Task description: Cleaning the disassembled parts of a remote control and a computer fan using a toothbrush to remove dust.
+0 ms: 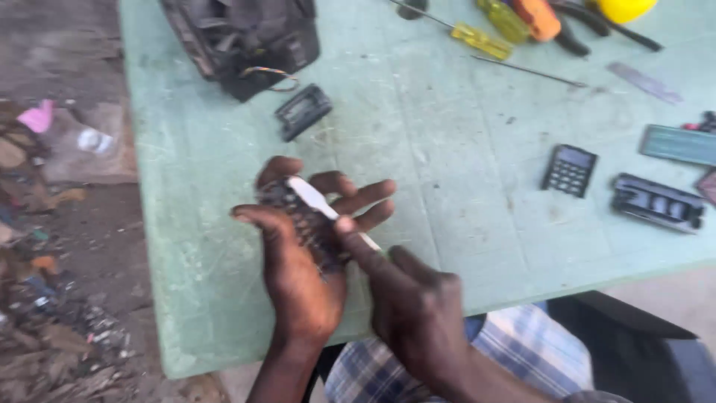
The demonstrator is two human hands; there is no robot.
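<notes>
My left hand (302,257) cradles a small dark keypad-like part (302,216) over the pale green table (462,179), thumb on its left edge and fingers spread behind it. In my right hand (414,306) is a thin white tool (321,203), the forefinger stretched along its shaft. The tool's tip lies across the top of the dark part. Motion blur hides the part's details.
A black device body with wires (242,37) and a small black cover (302,110) lie at the back left. To the right are a dark keypad piece (569,170), a black housing (658,203), a flat greenish panel (679,144), and yellow and orange handled screwdrivers (485,39). Litter covers the ground at left.
</notes>
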